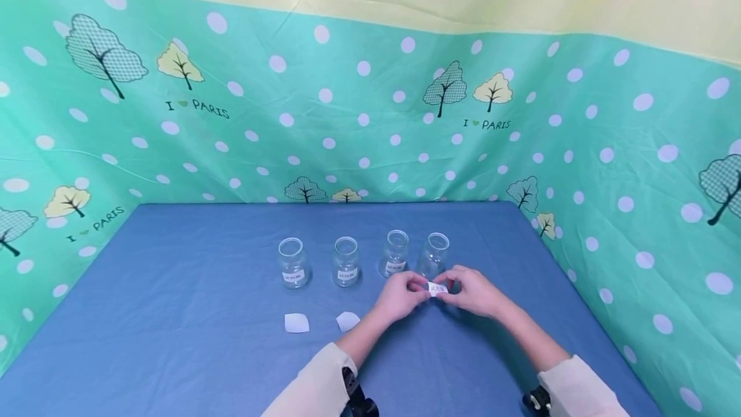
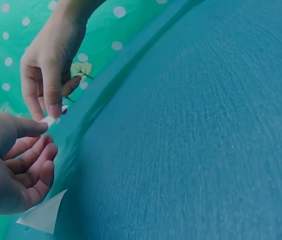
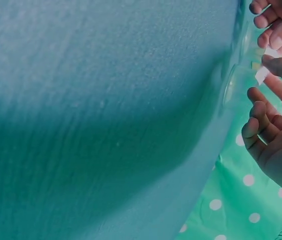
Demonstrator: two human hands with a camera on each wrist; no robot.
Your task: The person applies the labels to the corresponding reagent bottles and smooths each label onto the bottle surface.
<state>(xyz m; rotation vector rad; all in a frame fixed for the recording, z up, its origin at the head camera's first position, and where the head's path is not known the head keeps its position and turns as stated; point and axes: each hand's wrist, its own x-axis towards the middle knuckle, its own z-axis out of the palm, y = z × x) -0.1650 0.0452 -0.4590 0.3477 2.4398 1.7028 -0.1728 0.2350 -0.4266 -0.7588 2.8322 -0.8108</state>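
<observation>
Between both hands is a small white label (image 1: 437, 289) with dark printed characters. My left hand (image 1: 401, 296) pinches its left edge with thumb and fingertips, and my right hand (image 1: 471, 292) pinches its right side. In the left wrist view the label (image 2: 49, 120) shows as a thin strip between the fingertips. Just behind the hands stands an upright, open glass jar (image 1: 434, 253), its lower part partly hidden by them; no label shows on it. To its left, three similar jars (image 1: 396, 248) (image 1: 346, 255) (image 1: 291, 256) each carry a white printed label low on the front.
Two white paper pieces (image 1: 297, 323) (image 1: 348, 321) lie on the blue cloth-covered table (image 1: 191, 314), left of the hands. A green dotted curtain (image 1: 359, 134) hangs behind the table and along its sides.
</observation>
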